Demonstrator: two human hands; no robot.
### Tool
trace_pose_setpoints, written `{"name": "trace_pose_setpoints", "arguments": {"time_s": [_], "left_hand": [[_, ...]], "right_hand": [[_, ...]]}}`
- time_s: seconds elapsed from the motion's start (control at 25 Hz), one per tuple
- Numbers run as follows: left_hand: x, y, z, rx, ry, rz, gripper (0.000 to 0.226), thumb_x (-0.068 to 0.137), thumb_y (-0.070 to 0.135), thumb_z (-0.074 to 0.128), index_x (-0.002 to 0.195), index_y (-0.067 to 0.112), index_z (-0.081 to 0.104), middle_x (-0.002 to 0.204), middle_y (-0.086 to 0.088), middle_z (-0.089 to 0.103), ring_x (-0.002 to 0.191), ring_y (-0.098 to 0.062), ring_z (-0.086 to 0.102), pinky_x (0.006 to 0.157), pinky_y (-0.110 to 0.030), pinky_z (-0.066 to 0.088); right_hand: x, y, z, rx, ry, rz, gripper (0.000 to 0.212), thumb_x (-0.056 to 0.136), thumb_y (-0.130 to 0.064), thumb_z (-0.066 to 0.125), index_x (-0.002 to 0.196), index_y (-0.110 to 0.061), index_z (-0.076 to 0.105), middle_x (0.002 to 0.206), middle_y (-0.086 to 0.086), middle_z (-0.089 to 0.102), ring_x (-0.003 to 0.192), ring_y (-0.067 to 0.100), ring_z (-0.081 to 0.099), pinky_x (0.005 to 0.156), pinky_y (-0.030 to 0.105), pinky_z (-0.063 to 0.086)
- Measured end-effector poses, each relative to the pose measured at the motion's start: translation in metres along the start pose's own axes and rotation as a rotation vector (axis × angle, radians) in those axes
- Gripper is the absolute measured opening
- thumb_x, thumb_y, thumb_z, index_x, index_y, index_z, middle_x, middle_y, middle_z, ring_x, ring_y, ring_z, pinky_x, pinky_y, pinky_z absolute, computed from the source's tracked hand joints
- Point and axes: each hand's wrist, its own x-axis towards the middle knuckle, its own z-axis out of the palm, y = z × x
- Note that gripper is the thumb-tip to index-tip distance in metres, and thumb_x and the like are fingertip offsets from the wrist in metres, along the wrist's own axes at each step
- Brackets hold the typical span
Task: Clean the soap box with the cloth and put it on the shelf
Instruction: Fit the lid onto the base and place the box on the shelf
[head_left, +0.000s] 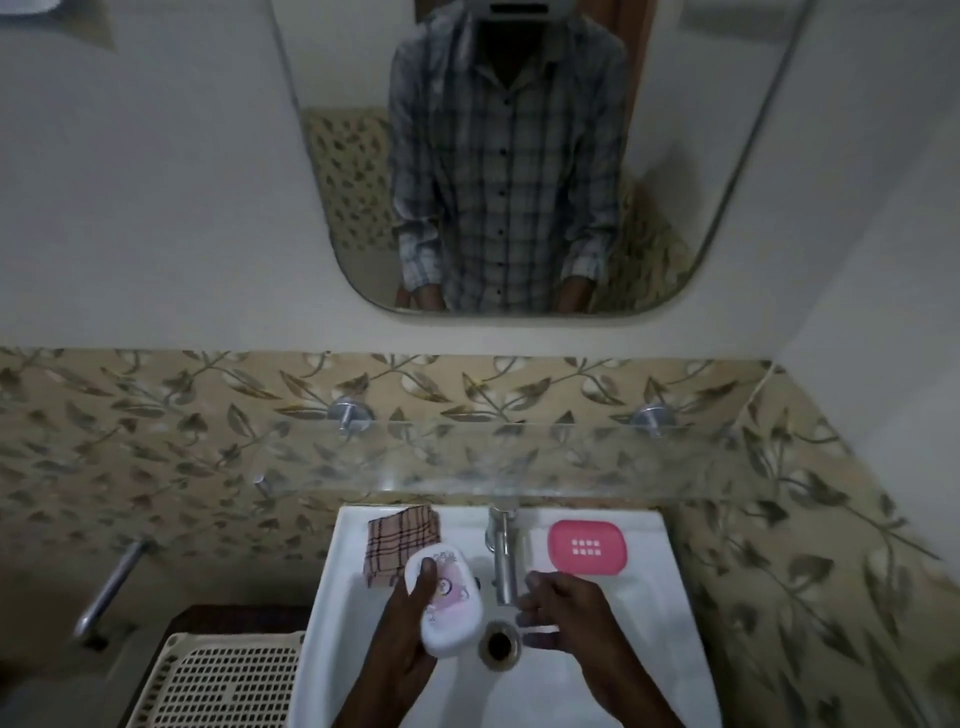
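The left hand gripped a white oval plastic soap box above the white ceramic sink; the right hand hovered beside it, fingers loosely spread, holding nothing.

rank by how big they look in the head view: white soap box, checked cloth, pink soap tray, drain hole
1. white soap box, held nearer the camera
2. checked cloth and pink soap tray: too alike to rank, cloth partly hidden
3. drain hole
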Motion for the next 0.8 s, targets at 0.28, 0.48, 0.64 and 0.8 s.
{"name": "trace_pose_setpoints", "arguments": {"time_s": [0.28, 0.48, 0.64, 0.8], "left_hand": [[-0.016, -0.012, 0.046, 0.627, 0.102, 0.354, 0.043, 0.085, 0.047, 0.072, 0.116, 0.017, 0.066, 0.106, -0.007, 0.075, 0.102, -0.03, 0.07, 0.089, -0.044, 0.057], [-0.016, 0.0, 0.054, 0.76, 0.206, 0.234, 0.065, 0.069, 0.05, 0.085, 0.121, 0.022, 0.059, 0.111, -0.004, 0.072, 0.101, -0.024, 0.07, 0.085, -0.049, 0.061], [-0.007, 0.007, 0.043, 0.535, 0.255, 0.053, 0.064, 0.069, 0.036, 0.087, 0.122, 0.016, 0.056, 0.112, -0.014, 0.07, 0.097, -0.033, 0.071, 0.072, -0.051, 0.062], [-0.003, 0.016, 0.026, 0.407, 0.306, 0.07, 0.05, 0.074, 0.033, 0.084, 0.115, 0.011, 0.065, 0.105, -0.017, 0.073, 0.096, -0.035, 0.07, 0.063, -0.039, 0.06]], "right_hand": [[-0.011, -0.001, 0.013, 0.162, -0.055, -0.131, 0.015, 0.093, -0.005, 0.065, 0.106, -0.004, 0.072, 0.099, 0.017, 0.078, 0.089, 0.035, 0.074, 0.076, 0.047, 0.059], [-0.005, -0.003, 0.021, -0.146, -0.072, -0.346, 0.028, 0.082, -0.01, 0.077, 0.106, -0.023, 0.073, 0.093, -0.005, 0.076, 0.085, 0.01, 0.073, 0.072, 0.024, 0.059], [0.014, -0.004, 0.016, -0.15, -0.063, -0.391, 0.024, 0.077, -0.028, 0.079, 0.099, -0.019, 0.074, 0.087, -0.004, 0.077, 0.077, 0.006, 0.07, 0.069, 0.02, 0.056], [0.081, 0.01, -0.04, 0.485, 0.345, 0.153, 0.033, 0.096, -0.02, 0.064, 0.115, 0.006, 0.057, 0.086, 0.025, 0.059, 0.073, 0.035, 0.06, 0.082, 0.056, 0.056]]}}
